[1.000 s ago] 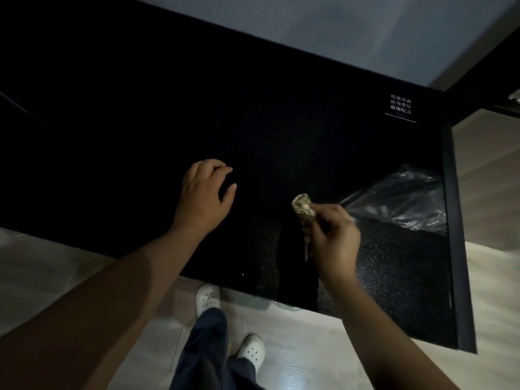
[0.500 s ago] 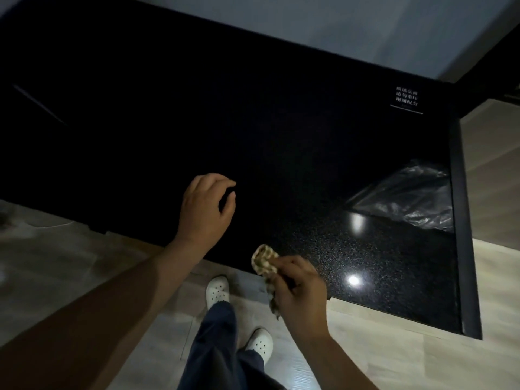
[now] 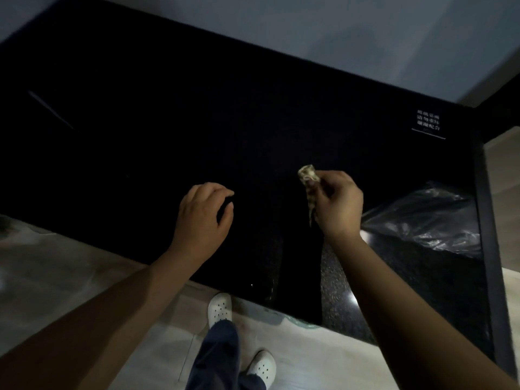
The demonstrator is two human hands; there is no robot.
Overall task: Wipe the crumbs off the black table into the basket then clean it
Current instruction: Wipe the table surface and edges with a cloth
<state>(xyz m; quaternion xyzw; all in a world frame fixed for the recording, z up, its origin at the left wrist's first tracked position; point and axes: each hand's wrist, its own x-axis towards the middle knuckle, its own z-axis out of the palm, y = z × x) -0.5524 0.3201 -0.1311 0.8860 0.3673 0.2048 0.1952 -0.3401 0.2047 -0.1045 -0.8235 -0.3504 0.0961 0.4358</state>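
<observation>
The glossy black table (image 3: 197, 122) fills most of the head view. My right hand (image 3: 339, 205) pinches a small crumpled patterned cloth (image 3: 309, 181) over the table's middle right, with a strip of the cloth hanging down. My left hand (image 3: 204, 218) rests on the table near its front edge with its fingers curled under; whether it holds anything is hidden. Crumbs are too small to make out in the dim light. No basket is clearly visible.
A clear crumpled plastic bag (image 3: 427, 220) lies on the table's right side. A white printed label (image 3: 428, 123) sits at the far right corner. Below the front edge are the pale wooden floor (image 3: 70, 277) and my white shoes (image 3: 220, 308).
My right hand with the cloth has moved from the front table edge back up over the table's middle right. My left hand has stayed in place.
</observation>
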